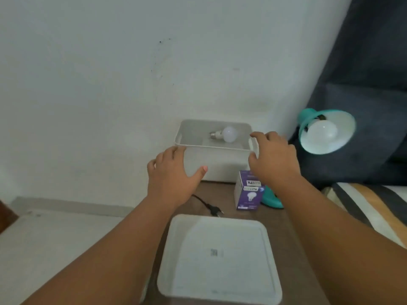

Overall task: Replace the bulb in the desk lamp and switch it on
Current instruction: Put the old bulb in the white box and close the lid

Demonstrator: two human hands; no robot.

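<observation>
We see left hand point(170, 180) spread on white bin point(217, 166) front-left | right hand point(273, 157), fingers point(256, 135) open, at bin's right handle | loose bulb point(226, 134) inside bin | teal desk lamp point(326, 130) right of bin

A narrow brown wood-grain tabletop point(293, 249) is running away from the camera toward a pale wall. Nearest the camera, an empty shallow white tray point(220, 258) is lying flat on it. Just beyond the tray, a black power plug point(214, 210) with its cord is resting on the bare wood. To the right of the plug, a purple and white bulb box point(247, 191) is standing upright, and the teal lamp base point(272, 200) is sitting right behind it, touching or nearly so. At the far end, against the wall, a white open bin point(217, 164) is standing on the surface.
</observation>
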